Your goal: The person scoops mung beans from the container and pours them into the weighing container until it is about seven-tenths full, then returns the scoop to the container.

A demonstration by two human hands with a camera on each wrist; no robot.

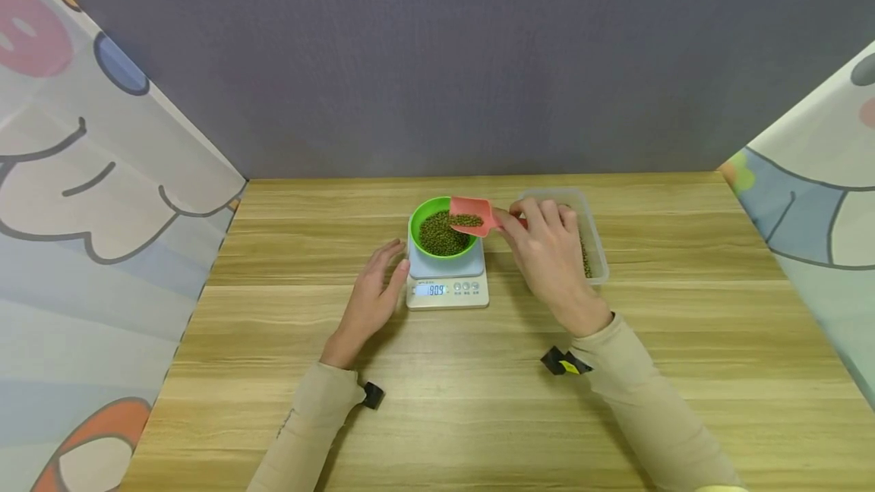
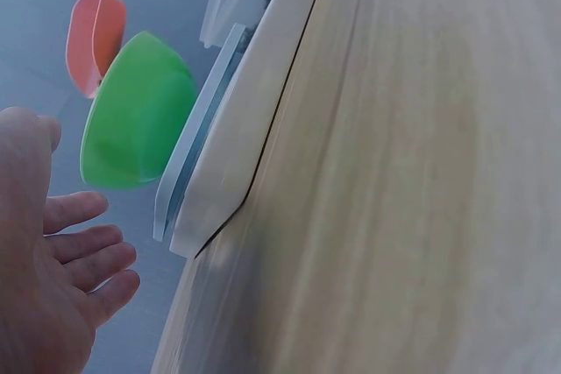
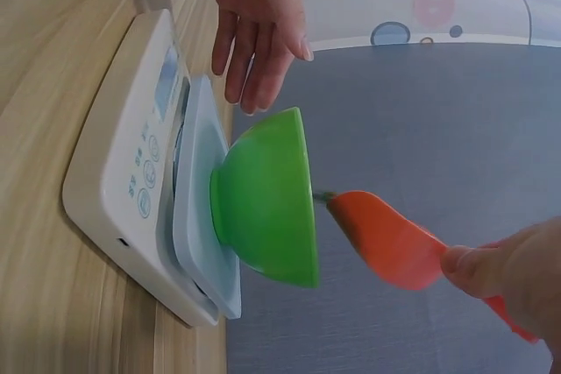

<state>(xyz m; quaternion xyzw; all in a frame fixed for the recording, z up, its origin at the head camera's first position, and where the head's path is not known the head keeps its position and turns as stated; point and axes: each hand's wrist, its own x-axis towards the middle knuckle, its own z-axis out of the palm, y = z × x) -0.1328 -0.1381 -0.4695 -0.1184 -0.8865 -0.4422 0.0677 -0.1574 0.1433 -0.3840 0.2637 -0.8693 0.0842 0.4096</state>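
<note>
A green bowl [image 1: 415, 228] with small green beans [image 1: 437, 238] in it stands on a white digital kitchen scale [image 1: 447, 299], whose display seems to read 190.9. My right hand [image 1: 552, 260] grips the handle of a pinkish-red scoop [image 1: 481, 209] that carries some beans. In the right wrist view the scoop [image 3: 394, 247] tilts toward the bowl's rim, and beans appear at its lip. Beside the scale's left side is my left hand [image 1: 372, 294], its fingers extended and holding nothing. The left wrist view shows that hand [image 2: 53, 278] apart from the bowl [image 2: 140, 120].
Right of the scale, partly under my right hand, stands a clear plastic box [image 1: 596, 245] with more beans. A wooden table [image 1: 437, 401] bears everything. Behind it rises a dark grey panel [image 1: 437, 59], with cartoon-printed sheets [image 1: 102, 173] at both sides.
</note>
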